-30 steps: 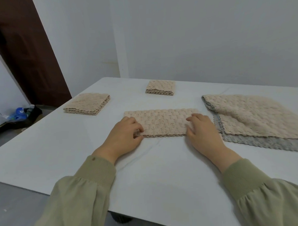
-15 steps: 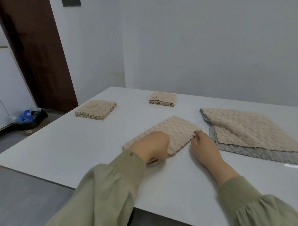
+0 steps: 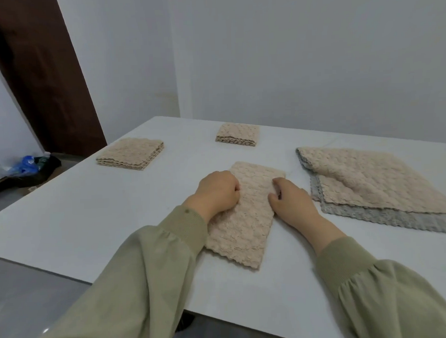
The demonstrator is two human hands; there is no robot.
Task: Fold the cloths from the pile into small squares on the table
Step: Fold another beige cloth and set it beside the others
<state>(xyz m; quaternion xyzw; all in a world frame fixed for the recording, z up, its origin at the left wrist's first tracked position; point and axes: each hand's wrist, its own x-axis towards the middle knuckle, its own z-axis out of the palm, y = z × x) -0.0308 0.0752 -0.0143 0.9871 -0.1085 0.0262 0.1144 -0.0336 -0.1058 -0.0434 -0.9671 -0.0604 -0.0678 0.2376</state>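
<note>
Both hands are pressing on the strip of beige cloth (image 3: 239, 208) near the table's (image 3: 92, 224) front edge: the left hand (image 3: 216, 191), curled, is pinning its left side, and the right hand (image 3: 291, 202) is pinching its right edge, probably steadying it for the last fold. The pile (image 3: 379, 183) of unfolded cloths is lying along the right edge, clear of the strip. Two folded stacks are sitting further back, the larger stack (image 3: 131, 153) by the left edge, the smaller stack (image 3: 238, 134) near the back, leaving open room ahead

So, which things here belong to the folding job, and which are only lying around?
Job: beige strip under the left hand and right hand; unfolded pile; two folded stacks; table.
Lying about: blue bag on the floor; door.
</note>
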